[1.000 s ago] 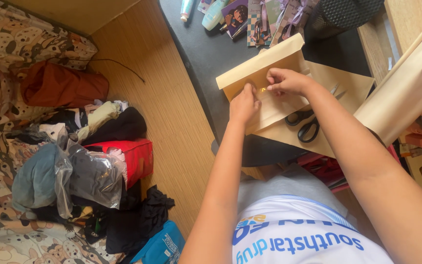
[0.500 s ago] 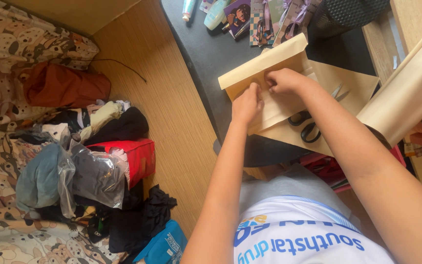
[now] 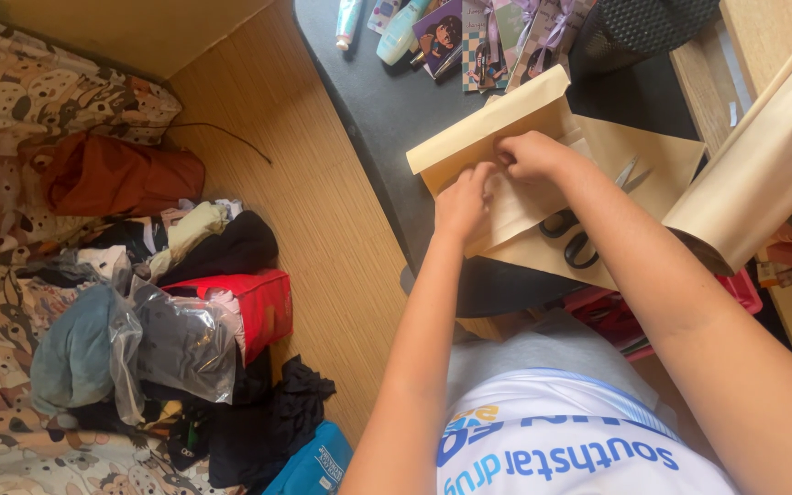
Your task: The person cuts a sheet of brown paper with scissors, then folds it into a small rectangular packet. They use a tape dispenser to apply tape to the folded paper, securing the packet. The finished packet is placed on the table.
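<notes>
A box wrapped in tan kraft paper (image 3: 492, 128) lies on the dark desk (image 3: 387, 101). My left hand (image 3: 463, 200) presses on the paper's folded flap at the box's near side. Just to its right, my right hand (image 3: 529, 154) pinches the same fold with closed fingers. A loose sheet of the same paper (image 3: 639, 156) spreads under and right of the box. Black-handled scissors (image 3: 588, 225) rest on that sheet, partly hidden by my right forearm.
A thick roll of kraft paper (image 3: 763, 174) slants across the right side. Tubes and colourful cards (image 3: 469, 32) line the desk's far edge beside a black mesh holder (image 3: 639, 23). Clothes, plastic bags and a red bag (image 3: 249, 307) pile on the wooden floor at left.
My hands have slid slightly along the fold and come closer together; the view has shifted a little. The box and scissors have stayed in place.
</notes>
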